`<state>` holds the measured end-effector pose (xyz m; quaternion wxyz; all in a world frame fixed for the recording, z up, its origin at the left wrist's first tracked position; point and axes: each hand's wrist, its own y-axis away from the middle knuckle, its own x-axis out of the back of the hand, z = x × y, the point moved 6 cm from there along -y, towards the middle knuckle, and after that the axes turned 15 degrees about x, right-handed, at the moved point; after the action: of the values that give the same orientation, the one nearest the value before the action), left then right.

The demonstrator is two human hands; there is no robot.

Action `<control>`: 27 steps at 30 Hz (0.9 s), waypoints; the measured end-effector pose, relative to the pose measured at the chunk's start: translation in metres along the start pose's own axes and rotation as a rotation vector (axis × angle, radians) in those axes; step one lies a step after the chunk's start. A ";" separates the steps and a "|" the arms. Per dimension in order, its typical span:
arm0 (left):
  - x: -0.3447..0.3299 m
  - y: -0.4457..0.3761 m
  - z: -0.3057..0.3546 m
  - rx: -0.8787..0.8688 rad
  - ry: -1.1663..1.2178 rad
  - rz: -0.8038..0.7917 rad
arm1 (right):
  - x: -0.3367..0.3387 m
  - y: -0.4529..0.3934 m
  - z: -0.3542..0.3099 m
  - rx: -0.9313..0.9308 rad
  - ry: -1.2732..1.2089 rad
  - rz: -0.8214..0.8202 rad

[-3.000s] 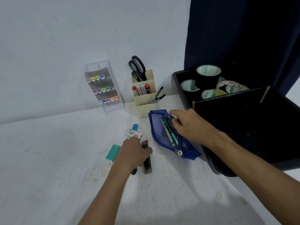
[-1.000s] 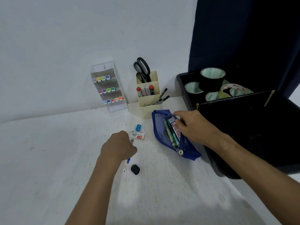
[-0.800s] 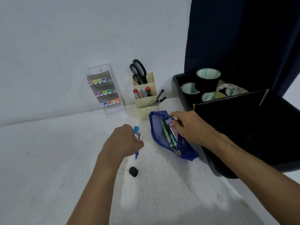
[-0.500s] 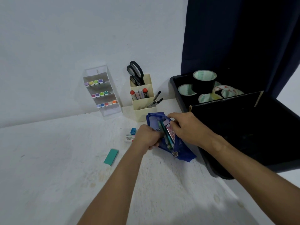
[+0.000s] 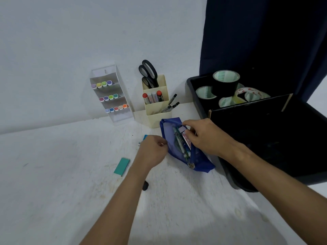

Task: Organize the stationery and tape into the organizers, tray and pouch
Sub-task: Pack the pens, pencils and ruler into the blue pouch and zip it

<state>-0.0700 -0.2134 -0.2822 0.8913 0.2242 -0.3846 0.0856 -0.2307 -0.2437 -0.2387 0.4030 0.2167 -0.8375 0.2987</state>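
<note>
Two hands at a blue pouch (image 5: pixel 178 138) lying beside the black tray (image 5: pixel 230 175), right hand (image 5: pixel 203 137) pinching its upper edge open over pens, left hand (image 5: pixel 153 152) curled at its left side, grasp unclear, teal eraser (image 5: pixel 121 166) apart on the table (image 5: pixel 53 174).

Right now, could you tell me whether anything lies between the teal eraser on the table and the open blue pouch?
The left hand and forearm lie across that path, between the teal eraser and the blue pouch. The right hand holds the pouch's mouth open, so the opening itself looks unblocked.
</note>
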 end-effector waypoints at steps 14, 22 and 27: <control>0.035 0.036 -0.080 0.183 -0.267 -0.219 | -0.004 0.001 -0.002 0.035 0.039 -0.062; 0.023 0.042 -0.092 0.171 -0.294 -0.308 | -0.006 0.000 0.002 0.027 0.046 -0.067; 0.026 0.031 -0.066 0.112 -0.270 -0.213 | -0.003 0.000 0.004 0.006 0.029 -0.023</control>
<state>-0.0197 -0.1554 -0.2930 0.8217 0.3224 -0.4695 -0.0187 -0.2307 -0.2461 -0.2430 0.4178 0.2233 -0.8281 0.2998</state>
